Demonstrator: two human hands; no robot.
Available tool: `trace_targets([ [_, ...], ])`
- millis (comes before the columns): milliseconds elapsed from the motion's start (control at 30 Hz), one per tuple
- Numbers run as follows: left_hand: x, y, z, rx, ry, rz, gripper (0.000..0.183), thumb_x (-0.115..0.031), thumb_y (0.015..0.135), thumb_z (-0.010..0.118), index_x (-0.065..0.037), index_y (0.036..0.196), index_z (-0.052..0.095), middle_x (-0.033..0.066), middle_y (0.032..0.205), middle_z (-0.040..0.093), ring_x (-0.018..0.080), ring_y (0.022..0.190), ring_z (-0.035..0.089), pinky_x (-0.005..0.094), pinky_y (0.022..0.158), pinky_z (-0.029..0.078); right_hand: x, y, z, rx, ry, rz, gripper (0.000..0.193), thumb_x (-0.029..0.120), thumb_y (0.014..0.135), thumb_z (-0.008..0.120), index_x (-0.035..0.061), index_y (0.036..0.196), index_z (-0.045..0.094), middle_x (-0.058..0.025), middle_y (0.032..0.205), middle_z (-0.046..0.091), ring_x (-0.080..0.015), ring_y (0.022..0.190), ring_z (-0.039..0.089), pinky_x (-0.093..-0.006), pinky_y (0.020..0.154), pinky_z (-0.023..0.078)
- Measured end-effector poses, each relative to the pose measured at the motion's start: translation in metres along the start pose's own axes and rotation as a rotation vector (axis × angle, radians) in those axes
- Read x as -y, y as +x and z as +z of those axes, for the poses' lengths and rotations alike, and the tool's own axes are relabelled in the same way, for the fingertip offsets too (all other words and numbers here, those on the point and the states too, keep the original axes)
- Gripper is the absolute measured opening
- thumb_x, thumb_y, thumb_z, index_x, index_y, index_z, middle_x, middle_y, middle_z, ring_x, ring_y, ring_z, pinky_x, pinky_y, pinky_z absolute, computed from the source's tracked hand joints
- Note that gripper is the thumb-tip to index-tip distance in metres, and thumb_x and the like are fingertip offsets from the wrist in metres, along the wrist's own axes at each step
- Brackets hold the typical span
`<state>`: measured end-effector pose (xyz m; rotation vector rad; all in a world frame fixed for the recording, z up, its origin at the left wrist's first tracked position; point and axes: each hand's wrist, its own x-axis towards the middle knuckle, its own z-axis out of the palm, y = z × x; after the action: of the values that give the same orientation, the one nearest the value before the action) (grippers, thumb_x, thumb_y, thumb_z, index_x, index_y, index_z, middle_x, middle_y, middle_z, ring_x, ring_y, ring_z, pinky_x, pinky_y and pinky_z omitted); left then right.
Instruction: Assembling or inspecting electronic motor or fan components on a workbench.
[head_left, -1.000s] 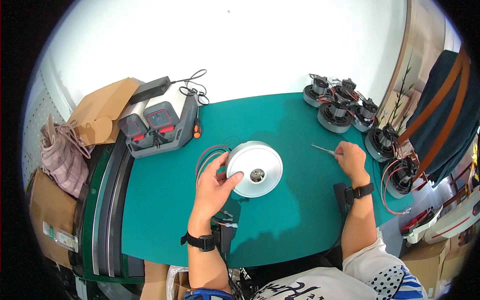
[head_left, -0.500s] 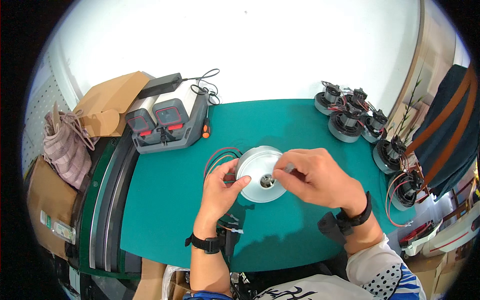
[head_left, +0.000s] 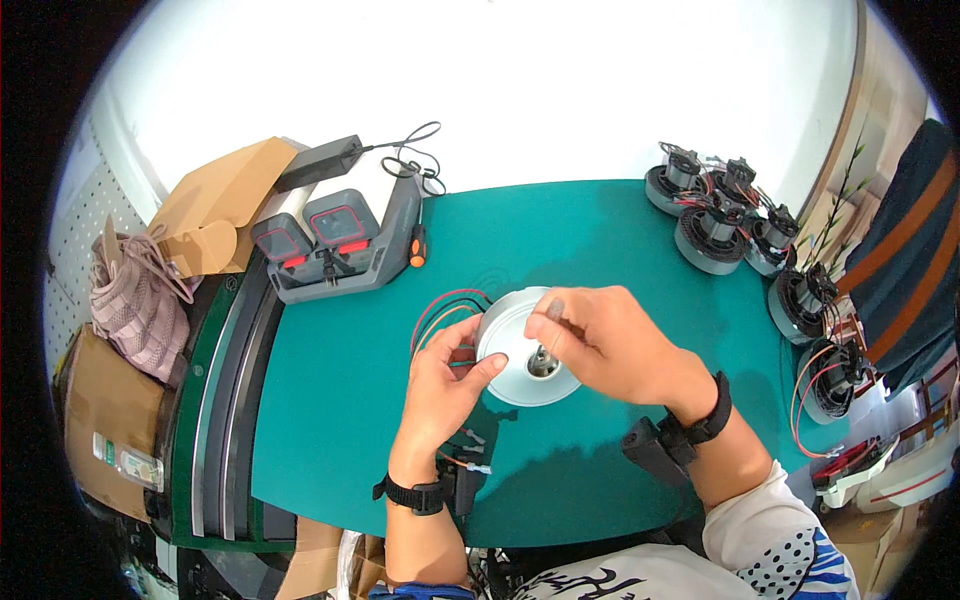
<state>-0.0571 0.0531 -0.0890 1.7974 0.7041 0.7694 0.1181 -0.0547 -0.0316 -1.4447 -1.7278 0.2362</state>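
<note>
A: White motor disc — lies flat on the green surface, about mid-width, directly ahead of the person. Its round face points up; the shaft axis stands vertical, with the dark hub near the middle of the face.

B: Hands?

A: Left hand sits at the disc's left rim, thumb on the top face, fingers curled against the edge beside the red and black wires that loop out on that side. It is a narrow bracing hold on the rim. Right hand comes over from the right, its fingers pinched together above the hub. A small greyish tip shows at the pinch; I cannot tell what it is.

B: Key relation?

A: The hub lies just below and slightly toward the person from the right fingertips, so the line from pinch to hub is straight down along the shaft axis. The right hand is the nearer one to the hub; the left is off to the side at the rim.

B: Surroundings?

A: Grey charger dock with two battery packs at far left, an orange-handled screwdriver just beside it. A row of wired motor assemblies along the right edge, well apart from the disc. Small black connector near the left wrist.
</note>
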Motion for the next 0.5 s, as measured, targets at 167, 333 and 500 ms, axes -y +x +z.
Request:
trace_targets([
  [167,-0.002,-0.001,0.000,0.000,0.014,0.008,0.049,-0.010,0.080,0.074,0.005,0.122,0.055,0.0146,0.110,0.063,0.0201,0.092,0.065,0.0318,0.078,0.056,0.002,-0.005,0.001,-0.040,-0.152,-0.063,0.029,0.021,0.089,0.056,-0.0008,0.071,0.055,-0.0220,0.065,0.057,-0.0400,0.058,0.056,-0.0457,0.055,0.044],
  [333,-0.002,0.000,0.001,-0.003,0.027,0.024,0.048,-0.010,0.080,0.074,0.005,0.122,0.056,0.0144,0.110,0.063,0.0198,0.092,0.065,0.0317,0.078,0.056,-0.005,-0.002,-0.001,-0.001,0.069,-0.004,0.021,0.017,0.090,0.058,-0.0009,0.081,0.061,-0.0130,0.065,0.058,-0.0228,0.056,0.055,-0.0342,0.052,0.044],
  [500,-0.001,-0.001,0.000,-0.001,0.005,0.015,0.048,-0.011,0.080,0.075,0.004,0.121,0.056,0.0147,0.109,0.064,0.0202,0.093,0.065,0.0321,0.077,0.055,-0.001,-0.015,-0.037,-0.320,0.051,0.043,0.013,0.013,0.089,0.060,0.0002,0.089,0.065,-0.0067,0.065,0.062,-0.0083,0.056,0.054,-0.0252,0.051,0.044],
])
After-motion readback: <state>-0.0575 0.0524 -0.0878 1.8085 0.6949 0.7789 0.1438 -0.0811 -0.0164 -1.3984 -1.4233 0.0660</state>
